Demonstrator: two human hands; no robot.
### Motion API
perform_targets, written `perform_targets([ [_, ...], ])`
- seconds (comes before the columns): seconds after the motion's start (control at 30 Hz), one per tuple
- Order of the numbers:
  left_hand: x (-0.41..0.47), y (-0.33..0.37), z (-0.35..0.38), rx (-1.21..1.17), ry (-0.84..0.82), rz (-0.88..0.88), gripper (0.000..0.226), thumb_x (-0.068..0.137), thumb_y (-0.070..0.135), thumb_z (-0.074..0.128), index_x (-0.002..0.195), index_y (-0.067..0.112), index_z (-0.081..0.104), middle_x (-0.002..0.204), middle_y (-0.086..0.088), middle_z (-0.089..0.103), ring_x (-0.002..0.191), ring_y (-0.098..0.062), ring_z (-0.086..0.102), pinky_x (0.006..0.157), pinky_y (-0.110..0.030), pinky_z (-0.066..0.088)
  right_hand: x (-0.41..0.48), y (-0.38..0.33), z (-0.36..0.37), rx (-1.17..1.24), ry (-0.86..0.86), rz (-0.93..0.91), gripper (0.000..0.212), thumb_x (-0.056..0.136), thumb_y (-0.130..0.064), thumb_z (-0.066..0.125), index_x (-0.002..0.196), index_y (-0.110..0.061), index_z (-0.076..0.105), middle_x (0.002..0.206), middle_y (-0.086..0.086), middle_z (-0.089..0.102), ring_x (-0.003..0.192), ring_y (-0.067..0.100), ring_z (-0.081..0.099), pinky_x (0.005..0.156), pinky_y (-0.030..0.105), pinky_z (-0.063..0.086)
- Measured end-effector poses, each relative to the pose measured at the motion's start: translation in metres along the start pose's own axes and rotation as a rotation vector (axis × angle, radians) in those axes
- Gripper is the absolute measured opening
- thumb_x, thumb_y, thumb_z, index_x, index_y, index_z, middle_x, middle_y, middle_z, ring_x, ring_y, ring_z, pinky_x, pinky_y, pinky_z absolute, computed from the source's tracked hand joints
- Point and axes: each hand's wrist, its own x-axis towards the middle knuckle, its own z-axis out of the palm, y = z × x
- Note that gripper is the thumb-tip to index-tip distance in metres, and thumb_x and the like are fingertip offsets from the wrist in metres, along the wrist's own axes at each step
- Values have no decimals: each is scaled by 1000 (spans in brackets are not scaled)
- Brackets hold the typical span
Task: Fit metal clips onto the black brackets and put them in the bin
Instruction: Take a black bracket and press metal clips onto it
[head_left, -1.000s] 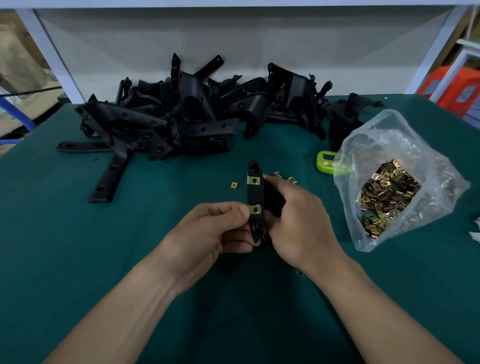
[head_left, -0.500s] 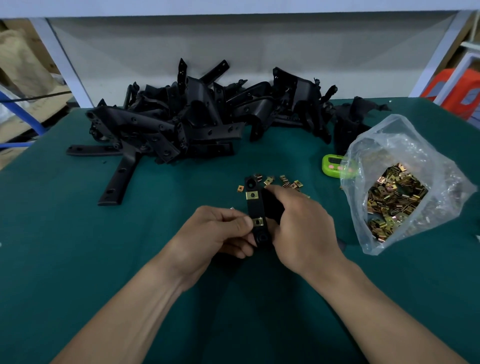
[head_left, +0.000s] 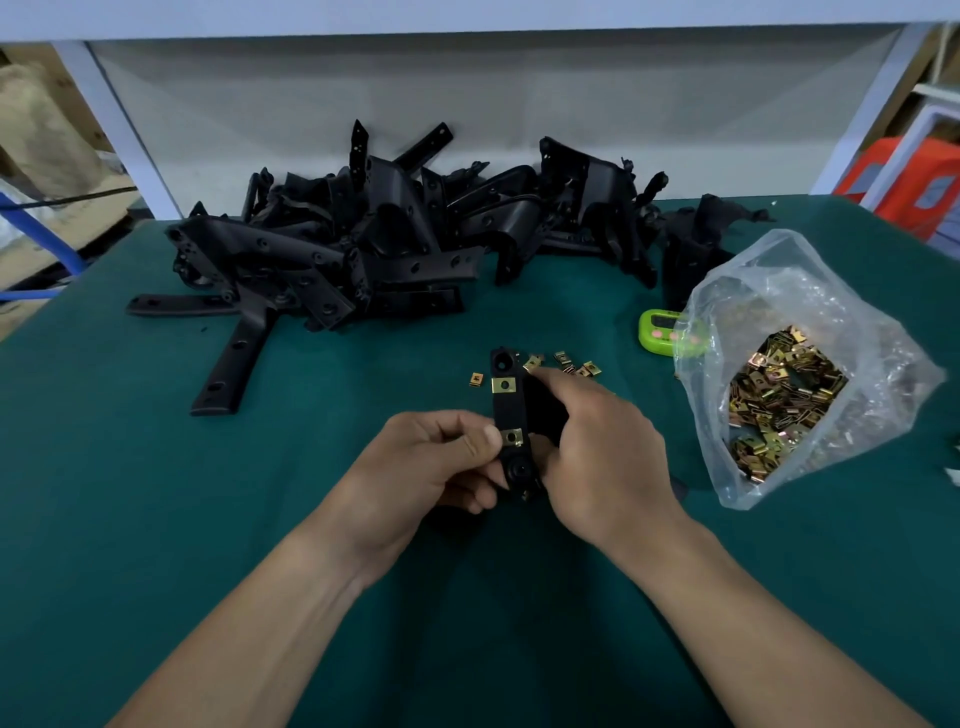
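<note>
A black bracket (head_left: 510, 410) stands upright between my two hands over the green table. It carries two gold clips, an upper clip (head_left: 502, 385) and a lower clip (head_left: 513, 437). My left hand (head_left: 441, 462) pinches the bracket's left edge, its thumb against the lower clip. My right hand (head_left: 597, 447) grips the bracket from the right and behind. A few loose clips (head_left: 569, 364) lie on the table just beyond, and one single clip (head_left: 476, 379) lies left of the bracket.
A heap of black brackets (head_left: 395, 244) fills the back of the green table (head_left: 156, 519). At the right an open plastic bag (head_left: 810, 291) holds several gold clips (head_left: 779, 395). A green timer (head_left: 660, 332) lies beside the bag.
Both hands and the bracket have sunk a little toward the table, and the loose clips behind the bracket have come into view. The hold on the bracket is the same.
</note>
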Motion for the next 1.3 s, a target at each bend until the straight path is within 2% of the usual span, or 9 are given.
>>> perform_targets([
  [0.17, 0, -3, 11, 72, 240, 128, 7, 89, 22, 77, 84, 26, 80, 72, -6, 74, 62, -17, 65, 57, -24, 54, 2, 0, -1, -27, 7, 38, 47, 87, -22, 72, 128, -39, 55, 114, -12, 67, 100, 26, 64, 76, 38, 46],
  [0.3, -8, -3, 27, 455, 269, 414, 60, 80, 24, 78, 112, 70, 56, 89, 20, 77, 85, 3, 71, 79, -10, 50, 0, -1, 1, -74, 40, 38, 47, 90, -23, 67, 130, -41, 50, 111, -12, 63, 96, 27, 64, 72, 37, 37],
  [0.4, -10, -7, 33, 630, 314, 441, 73, 80, 19, 81, 121, 69, 48, 91, 35, 71, 93, 14, 66, 101, -28, 48, 0, -1, 2, -102, 55, 35, 52, 89, -19, 68, 133, -40, 50, 115, -12, 63, 99, 25, 64, 72, 35, 34],
  [0.47, -10, -9, 32, 642, 336, 433, 74, 82, 13, 80, 127, 64, 51, 89, 38, 70, 90, 19, 64, 106, -27, 45, 0, -1, 3, -105, 62, 32, 52, 88, -18, 70, 133, -39, 52, 115, -12, 64, 99, 24, 65, 73, 35, 34],
  [0.6, -5, -12, 27, 587, 318, 476, 80, 83, 0, 77, 128, 60, 50, 93, 32, 73, 93, 13, 68, 84, 2, 42, 2, 1, 4, -77, 58, 24, 48, 87, -17, 70, 127, -39, 54, 111, -12, 64, 96, 26, 64, 72, 36, 36],
  [0.83, 4, -21, 25, 638, 299, 505, 57, 86, 7, 69, 126, 47, 59, 87, 18, 75, 85, -3, 73, 77, -6, 50, 3, 0, 2, -81, 59, -15, 50, 88, -17, 68, 130, -37, 52, 111, -13, 61, 97, 24, 63, 74, 35, 35],
  [1.0, 5, -11, 16, 576, 494, 546, 63, 84, 11, 71, 115, 64, 56, 89, 21, 73, 83, -3, 69, 75, -9, 50, -4, -11, -18, -51, 21, -134, 75, 87, -19, 71, 149, -37, 34, 109, -10, 64, 93, 20, 62, 71, 34, 40],
  [1.17, 4, 10, 20, 449, 648, 531, 26, 87, 40, 71, 109, 54, 70, 76, 22, 70, 61, 1, 61, 60, -11, 49, -25, -19, -52, 361, -135, 11, 66, 86, -18, 70, 143, -41, 47, 86, -9, 73, 70, 11, 66, 61, 24, 53],
  [1.3, 6, 31, 53, 370, 586, 541, 31, 87, 39, 75, 118, 42, 73, 76, 31, 69, 69, 10, 62, 67, -11, 52, -52, 6, -99, 549, -168, 123, 56, 87, -21, 73, 134, -47, 56, 85, -12, 75, 71, 6, 70, 65, 21, 52],
])
